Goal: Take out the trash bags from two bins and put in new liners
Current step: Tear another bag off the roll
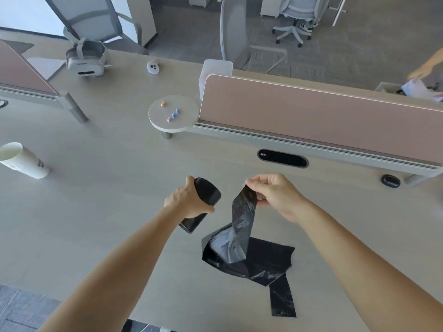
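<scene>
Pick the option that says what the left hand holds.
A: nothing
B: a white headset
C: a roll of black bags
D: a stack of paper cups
C: the left hand grips the roll of black bags above the desk, while the right hand pinches the top of a loose black bag.

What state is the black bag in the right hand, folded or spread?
Partly unfolded: the right hand lifts the liner by one end, its rest lying crumpled on the desk.

roll left of liner, apparently apart
</scene>
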Demonstrator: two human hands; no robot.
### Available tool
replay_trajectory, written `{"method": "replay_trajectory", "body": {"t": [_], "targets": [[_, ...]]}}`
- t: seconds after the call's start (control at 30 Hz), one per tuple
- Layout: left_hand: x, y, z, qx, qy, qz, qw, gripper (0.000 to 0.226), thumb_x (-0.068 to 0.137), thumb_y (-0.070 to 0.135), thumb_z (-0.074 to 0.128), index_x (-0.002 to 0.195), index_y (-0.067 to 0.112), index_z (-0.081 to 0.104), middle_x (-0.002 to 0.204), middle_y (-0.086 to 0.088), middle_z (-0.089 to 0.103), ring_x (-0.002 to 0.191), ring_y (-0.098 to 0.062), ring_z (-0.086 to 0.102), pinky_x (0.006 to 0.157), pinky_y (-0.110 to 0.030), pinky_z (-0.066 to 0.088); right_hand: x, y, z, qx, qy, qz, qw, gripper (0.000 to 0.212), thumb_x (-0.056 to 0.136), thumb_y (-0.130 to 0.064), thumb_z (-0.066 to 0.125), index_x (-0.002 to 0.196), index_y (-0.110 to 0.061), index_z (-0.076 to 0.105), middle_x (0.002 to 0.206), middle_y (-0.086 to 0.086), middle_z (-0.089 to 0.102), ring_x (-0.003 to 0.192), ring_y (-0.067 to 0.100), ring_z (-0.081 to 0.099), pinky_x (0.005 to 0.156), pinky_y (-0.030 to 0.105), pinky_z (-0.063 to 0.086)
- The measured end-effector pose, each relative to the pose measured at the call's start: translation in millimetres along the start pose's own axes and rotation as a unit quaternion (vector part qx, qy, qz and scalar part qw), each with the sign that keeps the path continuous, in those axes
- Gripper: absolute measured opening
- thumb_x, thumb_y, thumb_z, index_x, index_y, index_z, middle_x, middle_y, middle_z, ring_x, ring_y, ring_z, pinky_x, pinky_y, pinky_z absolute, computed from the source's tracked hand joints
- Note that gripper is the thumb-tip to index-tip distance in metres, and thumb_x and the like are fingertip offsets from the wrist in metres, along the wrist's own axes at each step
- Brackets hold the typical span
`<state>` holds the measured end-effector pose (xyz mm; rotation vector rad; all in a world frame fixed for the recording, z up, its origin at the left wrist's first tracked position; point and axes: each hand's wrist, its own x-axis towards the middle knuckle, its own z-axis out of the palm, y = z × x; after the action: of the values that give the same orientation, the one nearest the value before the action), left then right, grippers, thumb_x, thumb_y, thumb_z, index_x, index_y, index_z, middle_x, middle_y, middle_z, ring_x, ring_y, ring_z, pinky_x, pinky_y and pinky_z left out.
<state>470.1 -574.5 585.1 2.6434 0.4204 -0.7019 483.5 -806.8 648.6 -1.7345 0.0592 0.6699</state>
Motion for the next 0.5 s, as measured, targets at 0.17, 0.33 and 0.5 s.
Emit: {"method": "replay_trajectory", "body": {"t": [0.17, 0.33, 0.5], "targets": [[10.0, 13.2, 42.3, 0.047, 0.027, 0.032, 0.998, 0.084, 0.061, 0.052, 0.075, 0.12, 0.021, 0.024, 0.083, -0.001, 0.057, 0.074, -0.027, 0.06, 0.064, -0.038, 0.052, 9.4, 17.3, 1.1, 0.089, 0.03, 0.032, 0.995, 0.009, 0.095, -0.002, 0.059, 0.095, -0.004, 0.067, 0.095, 0.013, 0.071, 0.086, 0.02, 0.069, 0.078, 0.03, 0.058], [17.3, 24.0, 62.6, 0.081, 0.05, 0.056, 0.994, 0.055, 0.08, 0.031, 0.059, 0.122, 0.012, 0.028, 0.09, -0.006, 0.058, 0.075, -0.027, 0.06, 0.066, -0.04, 0.052, 12.3, 25.2, 2.4, 0.115, 0.051, 0.047, 0.991, 0.006, 0.095, -0.005, 0.06, 0.098, -0.004, 0.065, 0.096, 0.012, 0.072, 0.088, 0.023, 0.07, 0.079, 0.034, 0.058], [25.2, 23.0, 74.8, 0.076, 0.022, 0.064, 0.995, 0.035, 0.088, 0.024, 0.047, 0.116, 0.005, 0.038, 0.107, -0.015, 0.061, 0.096, -0.036, 0.062, 0.086, -0.048, 0.052, 4.8, 30.0, 0.3, 0.149, 0.09, 0.047, 0.984, 0.005, 0.095, -0.011, 0.062, 0.093, -0.01, 0.066, 0.094, 0.009, 0.073, 0.083, 0.024, 0.072, 0.074, 0.036, 0.058]]}}
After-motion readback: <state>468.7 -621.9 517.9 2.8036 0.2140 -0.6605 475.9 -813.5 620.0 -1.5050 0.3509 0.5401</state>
